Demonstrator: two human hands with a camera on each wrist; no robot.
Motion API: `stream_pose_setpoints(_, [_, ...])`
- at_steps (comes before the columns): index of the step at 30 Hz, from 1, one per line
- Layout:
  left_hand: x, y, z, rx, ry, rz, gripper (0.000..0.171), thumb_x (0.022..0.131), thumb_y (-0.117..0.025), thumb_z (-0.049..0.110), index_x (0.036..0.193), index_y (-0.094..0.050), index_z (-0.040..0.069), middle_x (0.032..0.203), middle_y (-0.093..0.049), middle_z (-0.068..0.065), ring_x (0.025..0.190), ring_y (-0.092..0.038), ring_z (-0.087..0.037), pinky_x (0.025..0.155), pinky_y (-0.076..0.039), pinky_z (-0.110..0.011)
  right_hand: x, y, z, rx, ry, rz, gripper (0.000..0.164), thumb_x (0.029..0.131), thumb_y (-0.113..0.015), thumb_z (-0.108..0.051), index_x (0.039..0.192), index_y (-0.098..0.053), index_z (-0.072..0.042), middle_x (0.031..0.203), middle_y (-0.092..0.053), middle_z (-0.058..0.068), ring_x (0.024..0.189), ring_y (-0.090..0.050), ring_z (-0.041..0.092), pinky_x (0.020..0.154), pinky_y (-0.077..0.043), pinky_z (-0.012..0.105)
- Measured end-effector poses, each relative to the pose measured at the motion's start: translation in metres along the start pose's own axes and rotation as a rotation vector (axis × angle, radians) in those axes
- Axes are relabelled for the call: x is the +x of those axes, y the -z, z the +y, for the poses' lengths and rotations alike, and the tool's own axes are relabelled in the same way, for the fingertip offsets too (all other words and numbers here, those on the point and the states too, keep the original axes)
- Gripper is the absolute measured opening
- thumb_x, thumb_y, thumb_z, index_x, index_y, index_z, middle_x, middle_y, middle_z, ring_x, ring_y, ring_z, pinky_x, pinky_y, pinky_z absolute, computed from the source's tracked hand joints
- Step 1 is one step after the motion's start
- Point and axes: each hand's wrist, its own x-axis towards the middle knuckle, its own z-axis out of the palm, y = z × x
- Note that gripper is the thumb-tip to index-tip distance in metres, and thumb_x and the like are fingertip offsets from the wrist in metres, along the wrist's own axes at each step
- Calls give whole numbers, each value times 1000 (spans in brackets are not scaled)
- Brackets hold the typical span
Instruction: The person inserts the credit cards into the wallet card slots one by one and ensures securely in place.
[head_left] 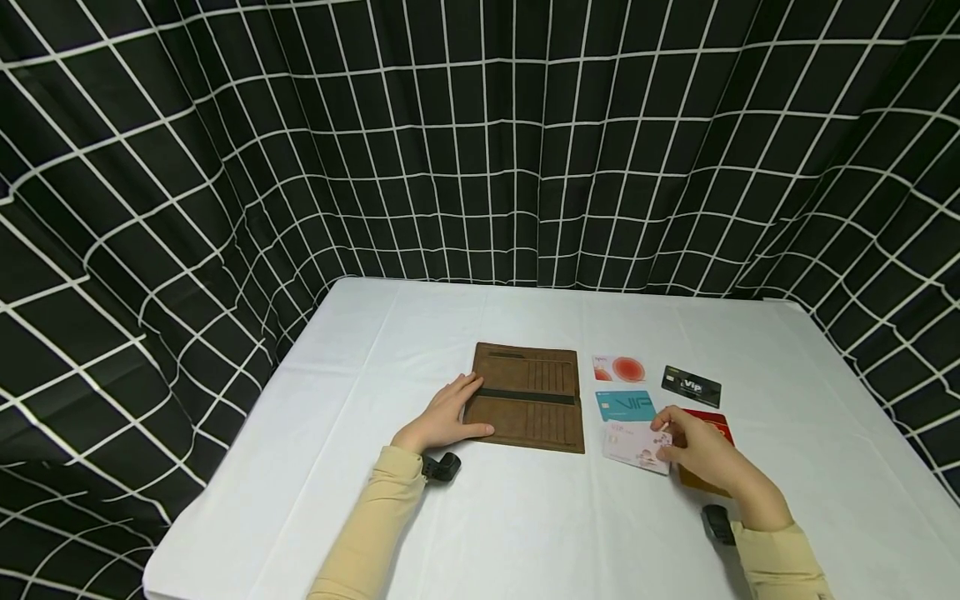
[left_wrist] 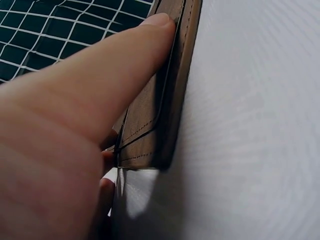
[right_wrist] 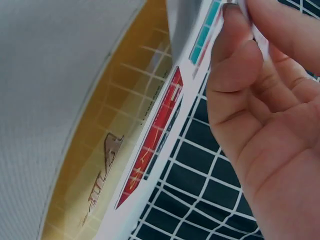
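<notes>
An opened brown wallet [head_left: 528, 425] with card slots lies flat on the white table. My left hand [head_left: 442, 414] rests on its left side, fingers extended along the edge. In the left wrist view the thumb [left_wrist: 150, 45] lies on the wallet's leather [left_wrist: 142, 120]. My right hand [head_left: 705, 450] pinches the right end of a pale pink card [head_left: 630, 442] between thumb and fingers. That card's near side looks slightly raised; whether it still touches the table I cannot tell. Just above it lies a teal VIP card [head_left: 622, 404].
A white card with red circles [head_left: 618, 368] and a black VIP card [head_left: 692, 386] lie farther back. A red card [head_left: 712, 421] and a gold card [right_wrist: 110, 150] are partly under the right hand. Black grid-patterned cloth [head_left: 450, 150] hangs around the white table [head_left: 420, 333].
</notes>
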Motion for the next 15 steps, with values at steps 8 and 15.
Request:
stream_pose_setpoints(8, [0, -1, 0, 16, -6, 6, 86, 83, -61, 53, 148, -23, 11, 153, -14, -8, 139, -7, -24, 110, -9, -45, 2, 4, 0, 69, 39, 61, 27, 83, -66, 1, 107, -54, -3, 87, -56, 7, 74, -50, 20, 58, -44, 23])
stream_pose_setpoints(15, [0, -2, -4, 30, -10, 12, 85, 83, -60, 54, 148, -24, 12, 152, -16, -7, 139, -9, -24, 110, -10, -44, 7, 7, -5, 196, 62, 69, 28, 86, -64, 0, 112, -54, 1, 92, -56, 10, 76, -51, 21, 57, -44, 23])
